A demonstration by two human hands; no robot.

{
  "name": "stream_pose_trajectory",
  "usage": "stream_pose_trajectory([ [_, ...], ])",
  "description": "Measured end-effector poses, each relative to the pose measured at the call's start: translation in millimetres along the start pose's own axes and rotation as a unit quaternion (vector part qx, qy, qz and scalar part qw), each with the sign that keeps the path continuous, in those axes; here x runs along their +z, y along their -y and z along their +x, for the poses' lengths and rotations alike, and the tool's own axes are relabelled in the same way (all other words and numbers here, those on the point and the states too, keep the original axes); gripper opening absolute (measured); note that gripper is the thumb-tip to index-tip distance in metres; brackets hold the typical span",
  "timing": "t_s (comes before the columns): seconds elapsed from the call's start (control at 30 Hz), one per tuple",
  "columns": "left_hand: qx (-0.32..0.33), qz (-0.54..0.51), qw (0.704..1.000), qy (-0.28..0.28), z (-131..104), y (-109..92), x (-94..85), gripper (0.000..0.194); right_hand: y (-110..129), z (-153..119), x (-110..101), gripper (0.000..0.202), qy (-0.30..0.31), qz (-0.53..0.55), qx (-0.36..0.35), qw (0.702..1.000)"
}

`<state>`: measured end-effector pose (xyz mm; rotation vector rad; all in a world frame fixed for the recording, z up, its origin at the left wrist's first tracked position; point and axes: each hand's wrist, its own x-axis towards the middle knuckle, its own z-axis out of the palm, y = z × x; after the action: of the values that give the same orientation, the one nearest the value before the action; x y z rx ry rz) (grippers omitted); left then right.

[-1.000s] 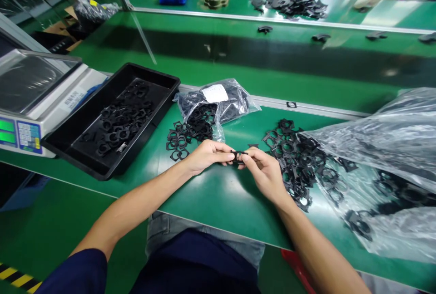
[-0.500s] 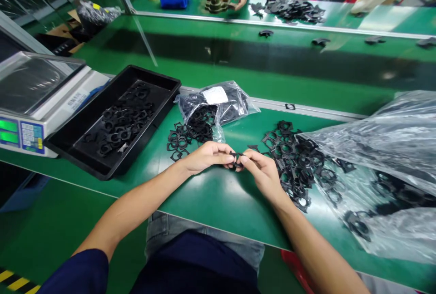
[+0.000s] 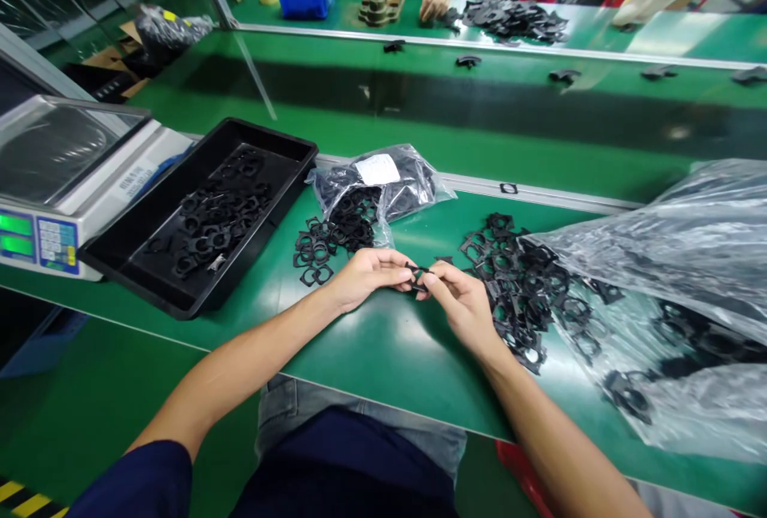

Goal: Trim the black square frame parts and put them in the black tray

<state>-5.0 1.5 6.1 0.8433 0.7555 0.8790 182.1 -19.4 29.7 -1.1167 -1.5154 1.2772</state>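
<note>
Between my fingertips, over the green table (image 3: 359, 350), is a small black ring-shaped part (image 3: 418, 276). My left hand (image 3: 372, 276) pinches its left side, and my right hand (image 3: 459, 294) grips its right side. Fingers cover much of the part. Just right of my right hand lies a heap of black ring parts (image 3: 521, 286). A smaller pile of similar parts (image 3: 347, 226) lies beyond my left hand, at the mouth of a clear plastic bag (image 3: 411, 182) with a white label.
A black tray (image 3: 207, 298) with ring parts stands at the left, beside a scale (image 3: 89, 222). Large plastic bags (image 3: 671, 238) cover the right side. One ring part (image 3: 508, 189) rests on the metal rail. Across the belt, a person's hands are near a blue bin (image 3: 305, 0) and black parts.
The black part has turned slightly between my fingers, its opening now showing more. Across the belt, a person's hand has reached into the blue bin, and another black piece has appeared near the far rail.
</note>
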Motion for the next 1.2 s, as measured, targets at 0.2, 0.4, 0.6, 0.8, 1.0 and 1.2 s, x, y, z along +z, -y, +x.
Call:
stream_pose_trajectory([
  [0.2, 0.002, 0.003, 1.0, 0.0, 0, -3, -1.3, 0.039, 1, 1, 3, 0.031, -0.034, 0.093, 0.054, 0.994],
  [0.4, -0.017, -0.026, 1.0, -0.003, -1, -5, 2.5, 0.043, 2, 3, 2, 0.035, -0.047, 0.18, 0.117, 0.976],
  [0.6, -0.002, -0.016, 1.0, 0.003, -3, -6, 4.0, 0.044, 3, 4, 3, 0.032, -0.055, 0.218, 0.13, 0.966],
  [0.8, 0.045, 0.036, 0.998, -0.021, -2, -5, 4.1, 0.039, 3, 5, 4, 0.031, -0.043, 0.25, 0.154, 0.955],
  [1.0, 0.083, 0.077, 0.992, -0.052, -1, -4, 3.8, 0.034, 0, 5, 4, 0.029, -0.029, 0.239, 0.153, 0.958],
  [1.2, 0.131, 0.14, 0.98, -0.051, -2, -1, 6.7, 0.025, -8, 5, 4, 0.031, -0.068, 0.16, 0.102, 0.98],
])
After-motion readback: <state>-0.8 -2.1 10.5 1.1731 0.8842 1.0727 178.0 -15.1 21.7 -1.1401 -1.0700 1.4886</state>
